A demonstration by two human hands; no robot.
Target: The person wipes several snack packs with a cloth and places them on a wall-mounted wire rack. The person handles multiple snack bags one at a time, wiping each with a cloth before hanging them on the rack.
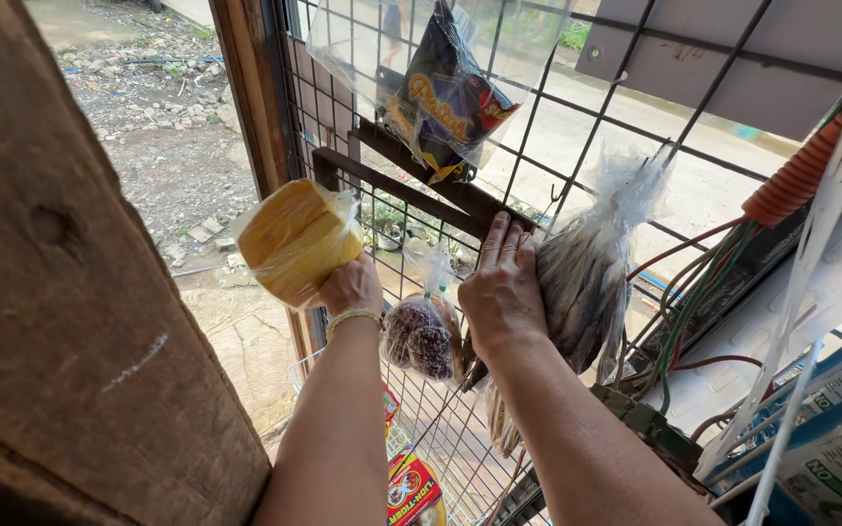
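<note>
Two bare forearms rise from the bottom edge toward a wire grille [577, 127] hung with bagged goods. Left hand [351, 285], a pale bracelet [353, 316] at its wrist, is clenched around the lower end of a yellow block in a clear bag [296, 239], holding it up just left of the grille, in front of the brown wooden post [250, 97]. Right hand [504, 287] lies flat with fingers straight, pressed against a clear bag of dried fish [587, 263] that hangs on the grille; its fingertips reach a dark wooden bar [401, 190] fixed across the mesh, and the hand grasps nothing. Between the two wrists hangs a small bag of dark red beans [419, 338], against the grille. Above the bar, a dark snack packet inside a clear bag [445, 97] hangs high on the grille. Low on the grille sits a red-and-yellow packet [411, 490]. Right of the grille, a bundle of coloured wires [704, 292] runs down from an orange ribbed tube [796, 180]. Left of the grille, a rough wooden plank [80, 292] fills the near side, with stony ground [158, 97] beyond.
</note>
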